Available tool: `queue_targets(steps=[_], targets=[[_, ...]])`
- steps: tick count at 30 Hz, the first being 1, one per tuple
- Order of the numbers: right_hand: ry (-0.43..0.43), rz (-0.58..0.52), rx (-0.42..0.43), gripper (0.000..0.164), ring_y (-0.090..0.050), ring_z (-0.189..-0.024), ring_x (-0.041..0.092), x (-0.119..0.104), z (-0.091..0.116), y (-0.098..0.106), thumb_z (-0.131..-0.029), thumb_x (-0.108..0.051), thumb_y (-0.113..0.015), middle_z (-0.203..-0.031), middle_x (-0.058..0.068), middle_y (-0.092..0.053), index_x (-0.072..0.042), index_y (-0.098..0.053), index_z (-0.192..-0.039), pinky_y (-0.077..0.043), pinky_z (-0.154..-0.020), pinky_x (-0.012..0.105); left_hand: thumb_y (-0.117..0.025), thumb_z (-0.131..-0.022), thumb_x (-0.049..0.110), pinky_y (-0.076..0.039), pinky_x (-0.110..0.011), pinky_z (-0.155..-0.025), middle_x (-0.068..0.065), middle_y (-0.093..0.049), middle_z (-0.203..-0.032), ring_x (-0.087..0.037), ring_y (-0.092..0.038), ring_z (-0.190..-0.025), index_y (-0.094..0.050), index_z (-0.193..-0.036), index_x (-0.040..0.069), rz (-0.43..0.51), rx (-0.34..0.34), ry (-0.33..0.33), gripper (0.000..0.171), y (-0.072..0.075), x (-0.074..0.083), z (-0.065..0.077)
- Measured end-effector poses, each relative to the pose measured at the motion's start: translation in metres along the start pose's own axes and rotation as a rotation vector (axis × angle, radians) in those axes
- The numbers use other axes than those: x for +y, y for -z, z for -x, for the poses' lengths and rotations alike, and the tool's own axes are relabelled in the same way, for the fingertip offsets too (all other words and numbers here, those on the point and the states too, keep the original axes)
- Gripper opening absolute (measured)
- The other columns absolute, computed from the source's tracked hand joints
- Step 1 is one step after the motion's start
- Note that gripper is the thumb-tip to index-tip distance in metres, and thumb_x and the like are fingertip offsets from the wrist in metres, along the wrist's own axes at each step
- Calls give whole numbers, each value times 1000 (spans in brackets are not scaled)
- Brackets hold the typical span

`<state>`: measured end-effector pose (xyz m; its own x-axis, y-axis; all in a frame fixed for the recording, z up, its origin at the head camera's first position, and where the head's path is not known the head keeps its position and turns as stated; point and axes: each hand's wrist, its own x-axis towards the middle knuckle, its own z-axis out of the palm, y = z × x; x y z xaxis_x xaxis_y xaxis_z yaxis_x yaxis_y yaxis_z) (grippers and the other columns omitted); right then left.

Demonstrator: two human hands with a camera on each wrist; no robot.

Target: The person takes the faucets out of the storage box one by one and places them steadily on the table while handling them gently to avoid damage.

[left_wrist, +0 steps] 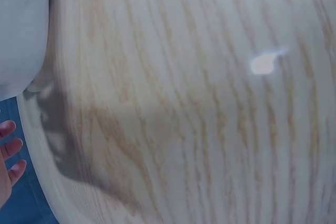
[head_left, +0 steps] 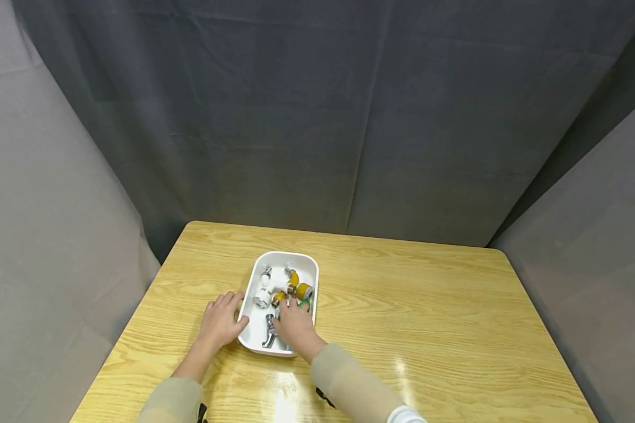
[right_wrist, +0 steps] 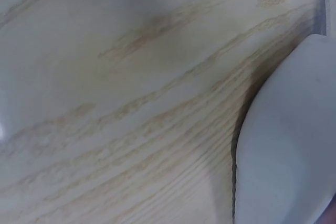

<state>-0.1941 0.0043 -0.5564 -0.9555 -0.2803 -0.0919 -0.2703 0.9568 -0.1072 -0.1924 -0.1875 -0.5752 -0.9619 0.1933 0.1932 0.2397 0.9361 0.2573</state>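
A white rectangular tray (head_left: pixel 283 257) holds several small plumbing-like fittings. My left hand (head_left: pixel 222 319) is at the tray's left rim, thumb by the edge and fingers relaxed; its fingertips (left_wrist: pixel 13 148) also show in the left wrist view. Into the tray reaches my right hand (head_left: pixel 296 325), its fingers bent down among the parts. What they touch is hidden. Nearest to it are a curved chrome spout-like piece (head_left: pixel 268 336), a yellow cylinder-ended piece (head_left: pixel 304 291) and a green part (head_left: pixel 304 304). A white piece with a round silvery end (head_left: pixel 262 298) lies left of them.
The tray stands on a wood-grain table (head_left: pixel 428 311), left of its middle. Dark grey cloth (head_left: pixel 275 117) hangs behind the table. Lighter grey cloth (head_left: pixel 47 205) hangs at the left side, and more at the right.
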Motion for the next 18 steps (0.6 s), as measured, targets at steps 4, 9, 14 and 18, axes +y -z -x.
queue_targets(steps=[4, 9, 14, 18], targets=[[-19, -73, -4, 50, -52, -100, 43, 0, -1, -1, -89, -42, -51, -123, 18, -51, -6, -51, -124, -51, -70, 44, -57, -78, 34, -38, -47, -83, -11, -54, -113, -29, -50, -103, -52, -124, 10, -20, -7, -1, 52, 0, 0, -1], [-33, -124, 2, 45, -50, -103, 43, 0, -2, -1, -89, -41, -51, -124, 16, -50, -9, -53, -121, -50, -72, 45, -58, -78, 34, -38, -48, -83, -12, -54, -113, -29, -50, -102, -52, -124, 10, -24, -2, 1, 53, 1, 1, -2], [-38, -135, 0, 45, -48, -104, 43, 0, -4, -3, -89, -40, -52, -125, 15, -50, -11, -52, -122, -50, -73, 45, -58, -78, 35, -39, -47, -83, -12, -54, -114, -29, -50, -103, -52, -125, 11, -23, -15, 11, 53, 1, 1, -1], [-40, -154, -14, 47, -47, -108, 43, 0, -4, -3, -89, -42, -50, -129, 15, -48, -13, -49, -127, -50, -75, 46, -58, -78, 35, -38, -48, -84, -12, -54, -116, -30, -49, -105, -51, -126, 11, -16, -29, 22, 54, 1, 1, -1]])
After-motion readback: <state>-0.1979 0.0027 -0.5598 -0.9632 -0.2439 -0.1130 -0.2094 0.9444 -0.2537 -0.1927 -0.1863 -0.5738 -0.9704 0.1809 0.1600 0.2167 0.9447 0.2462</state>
